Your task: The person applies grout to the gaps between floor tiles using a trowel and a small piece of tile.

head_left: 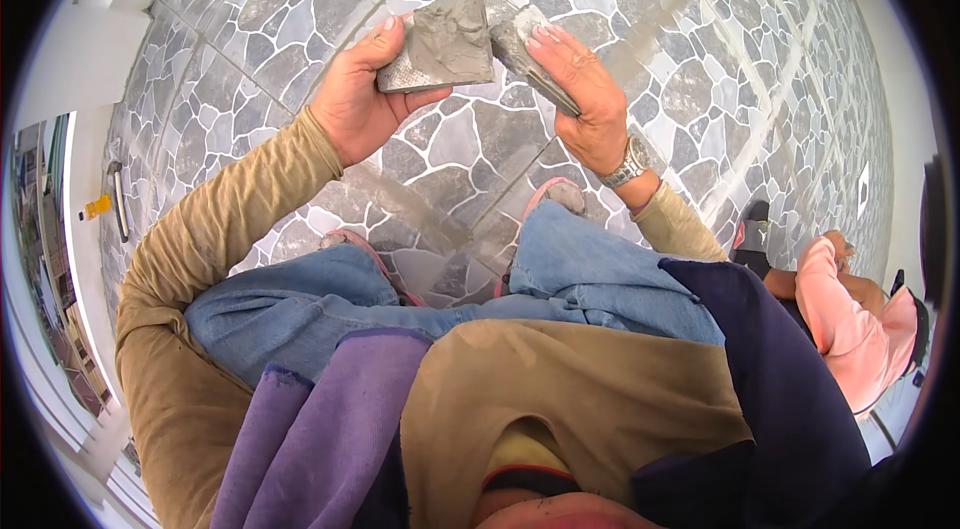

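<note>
My left hand point(352, 101) holds a small square tile piece point(437, 79) from its left side, thumb at the edge and fingers underneath. A lump of wet grey mortar point(452, 29) covers most of its upper face, roughly spread. Just to its right, my right hand point(590, 84) grips a flat grey piece point(517, 51) tilted nearly edge-on, also smeared with mortar. Whether that piece is another tile or a scraper I cannot tell. The two pieces are close together, above the floor. A metal watch point(630, 164) is on my right wrist.
Below lies a stone-patterned tiled floor point(450, 144) with dusty grey joints. My shoes point(560, 194) are near the middle. At the right, another person in a pink top point(850, 329) sits low. A hammer-like tool point(120, 199) and a yellow object point(97, 208) are at the left wall.
</note>
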Demonstrator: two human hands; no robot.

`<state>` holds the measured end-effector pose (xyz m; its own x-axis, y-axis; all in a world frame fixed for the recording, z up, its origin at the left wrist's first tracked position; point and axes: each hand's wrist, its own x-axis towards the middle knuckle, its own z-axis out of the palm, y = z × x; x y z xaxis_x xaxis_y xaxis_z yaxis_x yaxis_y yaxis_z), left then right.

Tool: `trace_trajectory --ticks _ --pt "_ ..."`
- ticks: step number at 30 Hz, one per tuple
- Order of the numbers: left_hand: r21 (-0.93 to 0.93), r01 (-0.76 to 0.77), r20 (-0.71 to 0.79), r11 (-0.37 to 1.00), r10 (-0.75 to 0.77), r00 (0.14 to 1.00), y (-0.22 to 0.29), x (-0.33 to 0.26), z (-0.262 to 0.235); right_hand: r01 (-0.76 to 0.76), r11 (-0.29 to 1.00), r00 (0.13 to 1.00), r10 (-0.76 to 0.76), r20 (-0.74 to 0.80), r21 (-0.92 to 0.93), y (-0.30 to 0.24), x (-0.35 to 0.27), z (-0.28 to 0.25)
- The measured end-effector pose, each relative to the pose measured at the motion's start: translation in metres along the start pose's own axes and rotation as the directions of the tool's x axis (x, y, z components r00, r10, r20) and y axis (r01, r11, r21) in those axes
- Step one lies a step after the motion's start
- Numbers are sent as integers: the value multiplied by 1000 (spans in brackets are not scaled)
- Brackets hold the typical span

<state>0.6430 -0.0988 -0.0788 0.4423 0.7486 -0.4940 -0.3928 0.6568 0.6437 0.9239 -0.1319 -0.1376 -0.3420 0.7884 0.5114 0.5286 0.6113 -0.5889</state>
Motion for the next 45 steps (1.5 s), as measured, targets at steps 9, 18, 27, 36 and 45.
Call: trace_trajectory --ticks 9,18,27,36,45 --pt "106 -88 -5 991 89 996 13 14 -17 -432 92 718 637 281 897 -2 18 -33" --pt "224 -44 -24 974 50 998 10 24 -21 -585 -12 667 561 490 811 10 31 -35" --pt "-30 -174 -77 984 171 982 34 25 -79 -718 70 580 611 539 692 73 2 -31" --pt "103 -92 -168 990 108 980 26 16 -75 243 920 748 24 663 -308 53 15 114" --pt "25 -77 -195 997 81 977 25 -32 -127 1 902 607 342 717 -431 103 -25 8"
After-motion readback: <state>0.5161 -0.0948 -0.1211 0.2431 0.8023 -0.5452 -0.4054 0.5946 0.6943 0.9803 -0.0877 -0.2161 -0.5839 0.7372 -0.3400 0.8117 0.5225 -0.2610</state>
